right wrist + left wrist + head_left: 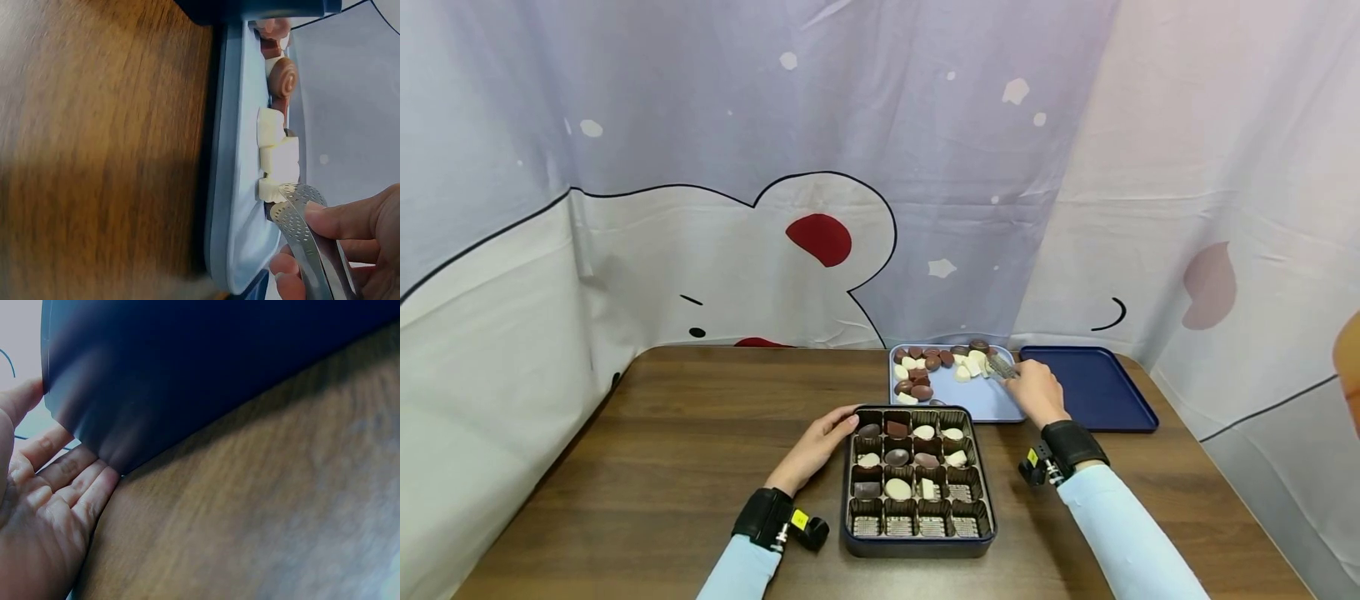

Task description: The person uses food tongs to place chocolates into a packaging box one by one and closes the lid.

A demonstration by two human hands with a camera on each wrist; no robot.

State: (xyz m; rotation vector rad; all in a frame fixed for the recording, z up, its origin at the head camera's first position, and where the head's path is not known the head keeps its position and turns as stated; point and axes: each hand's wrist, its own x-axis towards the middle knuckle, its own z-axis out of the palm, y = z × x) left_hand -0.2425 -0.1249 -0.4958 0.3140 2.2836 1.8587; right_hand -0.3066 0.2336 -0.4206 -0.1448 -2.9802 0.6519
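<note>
My right hand [1037, 393] holds metal tongs [320, 262] with perforated tips over a light blue tray [981, 407] of brown and white chocolates. In the right wrist view the tips are at a small white chocolate [270, 189]; whether they squeeze it I cannot tell. The left hand [814, 452] rests against the left side of a dark blue box [917, 547], its fingers nearly straight along the wall [187, 369]. Inside, a divided insert carries chocolates such as an oval white one [898, 489]; the front row of compartments shows bare bottoms.
A navy tray [1086, 387] lies to the right of the light blue one, partly behind my right hand. Everything stands on a brown wooden table [722, 442]. A patterned curtain [940, 167] hangs behind the table's far edge.
</note>
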